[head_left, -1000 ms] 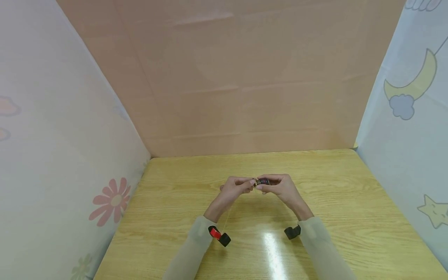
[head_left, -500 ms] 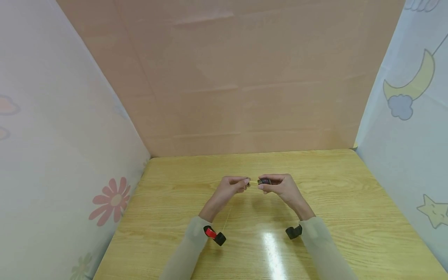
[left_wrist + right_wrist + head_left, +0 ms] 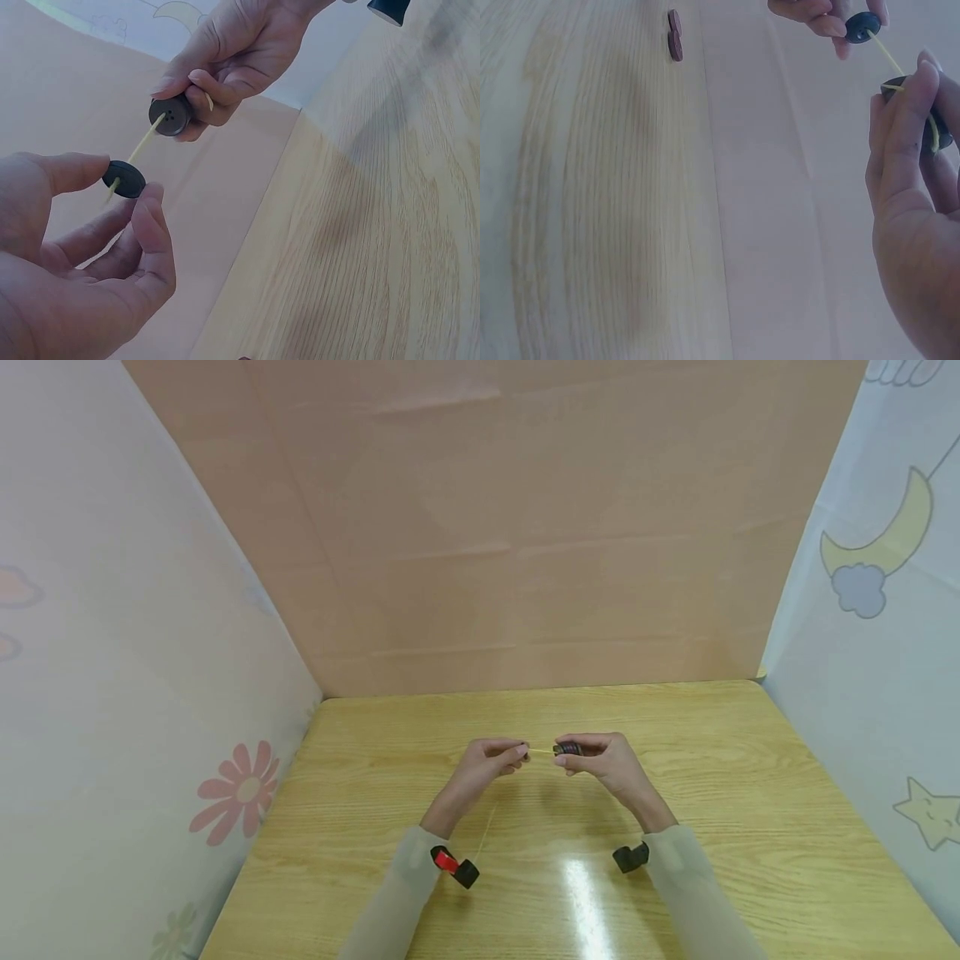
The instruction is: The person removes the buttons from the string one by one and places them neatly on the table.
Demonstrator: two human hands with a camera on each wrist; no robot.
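Observation:
My left hand (image 3: 477,770) pinches a dark round button (image 3: 129,180) by its edge, between thumb and fingers. A yellow string (image 3: 145,140) runs through that button and across a short gap to a stack of dark buttons (image 3: 169,115). The stack is gripped by my right hand (image 3: 609,770), its thumb and fingers curled round the sides. Small holes show in the stack's end button, and the string enters through one of them. In the right wrist view, a loop of string shows at the stack's other end. A loose length of string trails below the left hand in the head view.
Two dark red buttons (image 3: 675,45) lie on the wooden table (image 3: 390,793) in the right wrist view. A plain pinkish-brown panel (image 3: 510,568) stands behind the table. Patterned white walls (image 3: 135,652) flank both sides.
The left hand has moved left with its button, away from the stack, and a stretch of yellow string now spans the gap. The right hand has stayed almost still.

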